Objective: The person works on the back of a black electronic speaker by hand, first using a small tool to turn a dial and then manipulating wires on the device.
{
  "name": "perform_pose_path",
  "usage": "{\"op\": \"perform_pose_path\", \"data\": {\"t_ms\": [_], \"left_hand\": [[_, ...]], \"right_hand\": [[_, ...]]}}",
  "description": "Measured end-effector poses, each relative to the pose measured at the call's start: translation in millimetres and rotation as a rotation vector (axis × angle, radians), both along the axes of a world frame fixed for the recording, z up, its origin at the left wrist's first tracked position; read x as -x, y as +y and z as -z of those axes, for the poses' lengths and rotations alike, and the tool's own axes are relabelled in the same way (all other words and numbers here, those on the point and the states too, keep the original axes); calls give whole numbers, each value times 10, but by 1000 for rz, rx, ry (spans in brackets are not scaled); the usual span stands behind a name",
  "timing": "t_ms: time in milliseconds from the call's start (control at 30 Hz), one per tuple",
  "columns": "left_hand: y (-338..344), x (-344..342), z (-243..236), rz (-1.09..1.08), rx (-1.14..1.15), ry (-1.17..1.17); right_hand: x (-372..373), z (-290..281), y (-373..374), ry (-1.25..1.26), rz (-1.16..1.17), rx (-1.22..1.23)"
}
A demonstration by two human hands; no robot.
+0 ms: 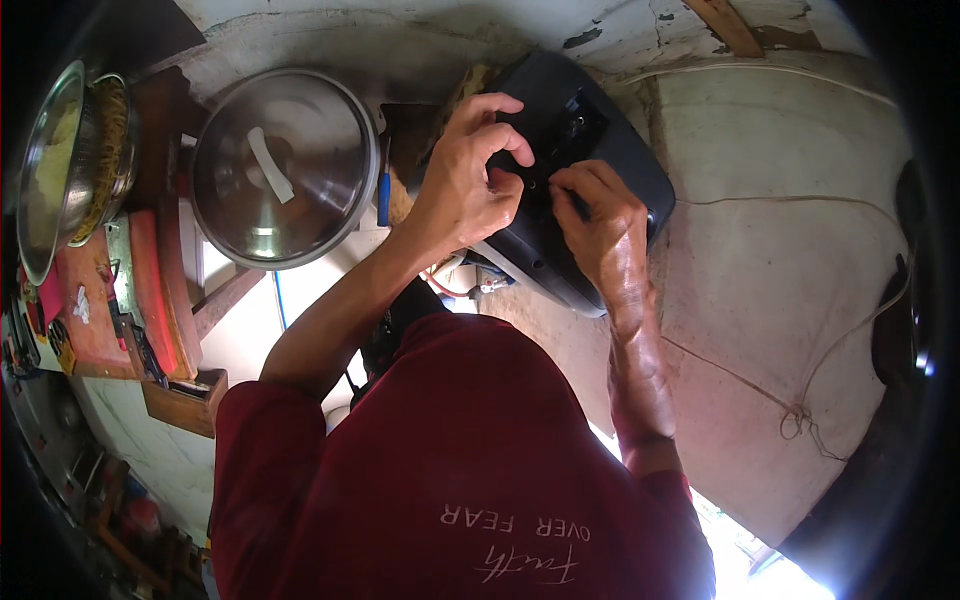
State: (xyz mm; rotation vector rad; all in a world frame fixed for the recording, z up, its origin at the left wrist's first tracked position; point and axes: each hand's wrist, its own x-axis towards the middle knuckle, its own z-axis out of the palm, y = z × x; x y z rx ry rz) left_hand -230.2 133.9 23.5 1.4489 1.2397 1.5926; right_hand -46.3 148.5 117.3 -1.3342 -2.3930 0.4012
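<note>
A large dark plastic casing (640, 190) with rounded corners and a recessed panel stands in front of me, slightly tilted. My left hand (470, 175) is over its left side, fingers curved and apart, with nothing visible between them. Close by on the right, my right hand (603, 222) has its thumb and fingertips pinched together at the face of the casing, near a small round hole. Whatever the pinch may hold is too small or hidden to make out.
Left of the casing is a pot with a shiny metal lid (235, 190). Metal bowls (60, 170) and a wooden table (95, 340) with knives are at far left. Beside the lid is a blue-handled tool (384, 198). A thin cord (740, 385) hangs along the right wall.
</note>
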Motion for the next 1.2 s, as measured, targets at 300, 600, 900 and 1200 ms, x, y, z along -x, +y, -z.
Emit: {"op": "perform_pose_path", "data": {"t_ms": [300,600,900,1200], "left_hand": [[21,2,39,-3,-37,31],[8,-27,81,-5,-41,10],[6,-17,52,-11,-26,33],[2,-30,19,-16,-28,49]], "right_hand": [[-18,-7,-18,-28,5,12],[-59,-84,0,-18,10,41],[-86,-66,-20,-33,-29,90],[-119,-35,4,-79,-40,63]]}}
